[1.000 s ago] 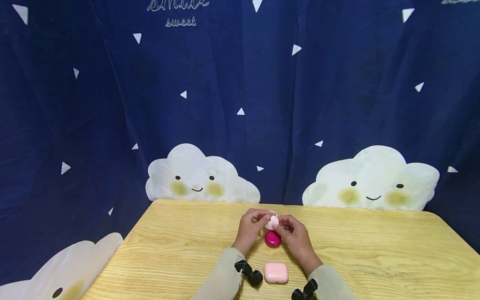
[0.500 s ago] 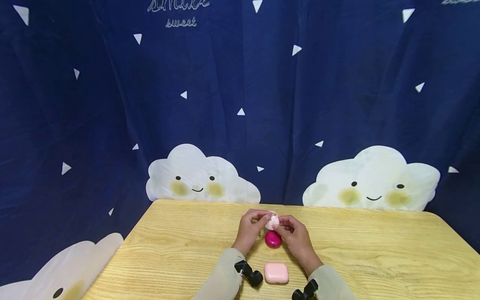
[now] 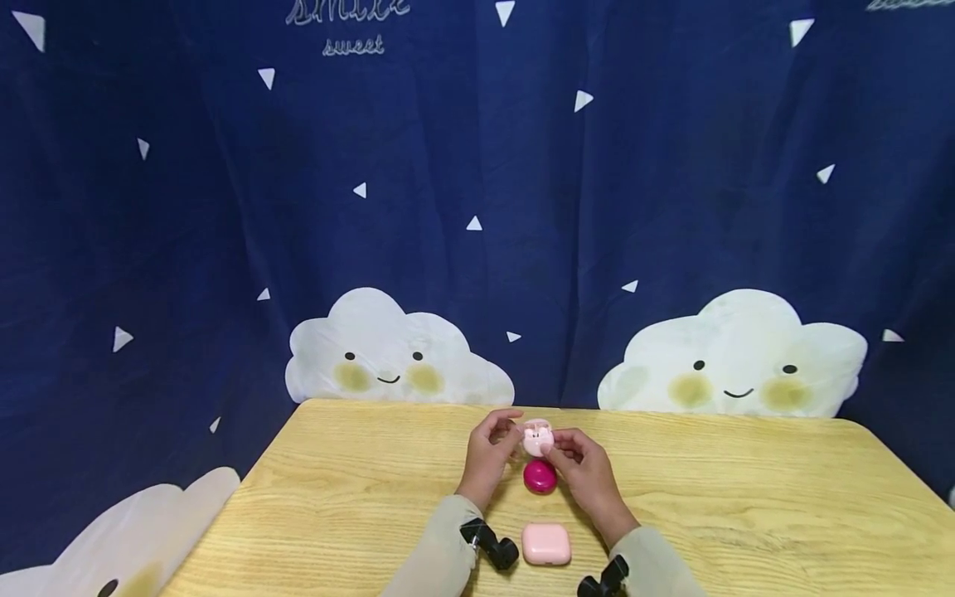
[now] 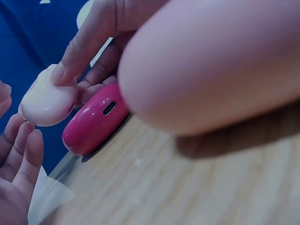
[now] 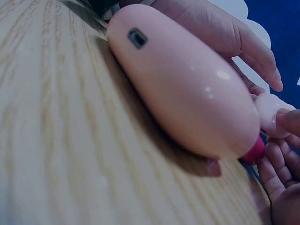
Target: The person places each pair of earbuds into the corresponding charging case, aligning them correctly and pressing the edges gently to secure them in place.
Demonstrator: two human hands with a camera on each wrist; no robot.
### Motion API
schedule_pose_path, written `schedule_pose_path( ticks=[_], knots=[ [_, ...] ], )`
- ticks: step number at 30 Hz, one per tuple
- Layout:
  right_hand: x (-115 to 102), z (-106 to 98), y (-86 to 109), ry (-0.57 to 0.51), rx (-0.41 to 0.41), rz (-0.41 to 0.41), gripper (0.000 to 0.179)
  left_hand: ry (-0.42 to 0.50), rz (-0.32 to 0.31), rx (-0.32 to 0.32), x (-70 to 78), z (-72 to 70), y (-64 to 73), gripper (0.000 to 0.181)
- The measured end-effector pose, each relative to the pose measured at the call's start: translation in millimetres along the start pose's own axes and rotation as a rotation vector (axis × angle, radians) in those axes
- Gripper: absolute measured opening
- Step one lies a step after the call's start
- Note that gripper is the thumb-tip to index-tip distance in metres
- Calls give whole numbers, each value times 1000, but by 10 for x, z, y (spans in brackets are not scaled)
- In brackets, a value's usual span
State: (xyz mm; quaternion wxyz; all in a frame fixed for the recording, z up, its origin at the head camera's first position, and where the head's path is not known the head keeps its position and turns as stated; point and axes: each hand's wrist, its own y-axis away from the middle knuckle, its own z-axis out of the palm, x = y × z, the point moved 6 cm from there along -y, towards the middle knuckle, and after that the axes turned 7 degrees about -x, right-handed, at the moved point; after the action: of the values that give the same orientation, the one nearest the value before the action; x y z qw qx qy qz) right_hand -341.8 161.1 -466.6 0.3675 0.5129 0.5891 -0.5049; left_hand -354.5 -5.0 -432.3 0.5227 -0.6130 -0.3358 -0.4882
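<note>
A pale pink round earbud case [image 3: 538,443] is held up with its lid raised, its inside facing the head camera. My right hand [image 3: 588,477] grips it from the right, thumb pressed on its front and fingers behind, as the left wrist view shows on the case's glossy front [image 4: 49,101]. Just left of the case is my left hand [image 3: 488,456], fingers extended and thumb apart from the index finger. In the left wrist view its straight fingertips [image 4: 33,140] lie right at the case's edge. Below the held case sits a magenta rounded case [image 3: 540,478] with a charging port.
Nearer the person, a larger pink earbud case [image 3: 546,544] lies shut on the wooden table [image 3: 358,497], between the forearms. Black wrist cameras are strapped over both sleeves [image 3: 440,539]. A dark blue curtain [image 3: 433,249] hangs behind the table's far edge.
My left hand has drawn back to the left from the pale pink case, its thumb and index finger spreading, and the case's inside now shows more fully. The right hand keeps its grip.
</note>
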Motion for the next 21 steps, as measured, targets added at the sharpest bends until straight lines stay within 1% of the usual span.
schedule_pose_path(
  ticks=[5, 9, 17, 21],
  knots=[
    [-9, -12, 4, -32, 1, 2, 21, 52, -9, -19, -28, 9, 11, 26],
    [-28, -17, -5, -35, 8, 11, 21, 86, -18, -27, -34, -6, 34, 23],
    [-12, -6, -1, -52, 12, 66, 25, 103, -10, -58, -26, 1, 52, 25],
    [1, -8, 3, -65, 15, 75, 26, 82, -17, -77, -53, 18, 36, 26]
  ],
)
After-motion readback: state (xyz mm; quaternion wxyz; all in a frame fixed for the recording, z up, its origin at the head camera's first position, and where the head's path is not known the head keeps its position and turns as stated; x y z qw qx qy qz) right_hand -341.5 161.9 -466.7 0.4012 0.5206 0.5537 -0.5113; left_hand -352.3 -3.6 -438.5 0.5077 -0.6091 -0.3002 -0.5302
